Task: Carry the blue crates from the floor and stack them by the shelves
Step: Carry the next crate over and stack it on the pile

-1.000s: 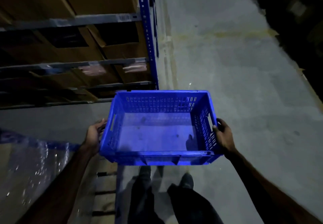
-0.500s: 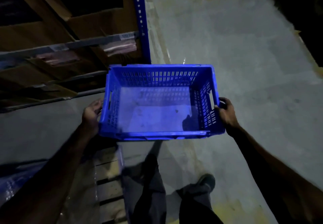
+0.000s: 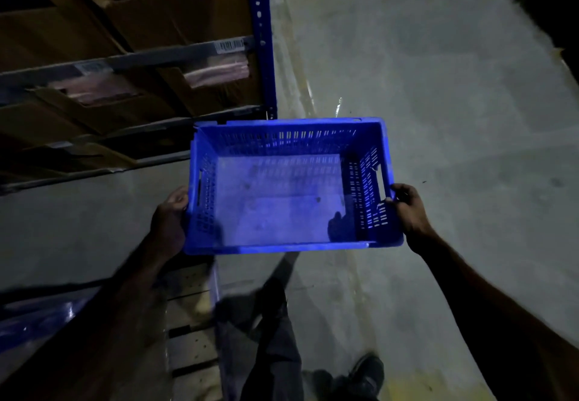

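Concrete floor (image 3: 438, 118) beside shelving (image 3: 262, 56): blue crate (image 3: 282, 200) is grasped at both ends by left hand (image 3: 169, 222) and right hand (image 3: 407, 209).

one blue crate (image 3: 282, 200), two hands, one shelving rack (image 3: 261, 40)

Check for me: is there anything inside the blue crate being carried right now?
No: the blue crate, held by the left hand and right hand, shows only its bare, scuffed floor.

Cardboard boxes (image 3: 175, 21), wooden pallet (image 3: 191, 347), concrete floor (image 3: 423, 87)
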Tool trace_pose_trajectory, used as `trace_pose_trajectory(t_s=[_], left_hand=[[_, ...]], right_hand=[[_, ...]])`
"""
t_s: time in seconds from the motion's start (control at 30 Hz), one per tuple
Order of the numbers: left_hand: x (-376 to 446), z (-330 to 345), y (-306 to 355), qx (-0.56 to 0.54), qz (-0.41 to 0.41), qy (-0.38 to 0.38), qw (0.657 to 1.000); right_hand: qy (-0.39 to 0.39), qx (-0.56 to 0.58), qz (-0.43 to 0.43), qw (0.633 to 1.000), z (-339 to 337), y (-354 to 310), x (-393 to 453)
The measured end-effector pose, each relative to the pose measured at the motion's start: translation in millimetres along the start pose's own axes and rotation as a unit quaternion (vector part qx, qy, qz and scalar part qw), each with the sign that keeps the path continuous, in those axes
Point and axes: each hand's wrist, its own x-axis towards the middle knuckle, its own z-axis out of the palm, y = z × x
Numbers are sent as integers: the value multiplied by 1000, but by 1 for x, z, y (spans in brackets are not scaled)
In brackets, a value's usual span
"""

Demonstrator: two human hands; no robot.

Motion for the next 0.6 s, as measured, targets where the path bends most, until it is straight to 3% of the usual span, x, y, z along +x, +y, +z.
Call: trace_pose_trajectory(t_s=[0.43, 0.53, 0.6], left_hand=[[39, -2, 10, 52, 46, 31, 997], [23, 8, 7, 95, 72, 65, 991], [8, 13, 2, 182, 84, 126, 972]], right_hand=[[15, 26, -59, 998, 9, 14, 9], [37, -40, -81, 995, 10, 36, -6], [49, -97, -103, 989, 13, 50, -26]])
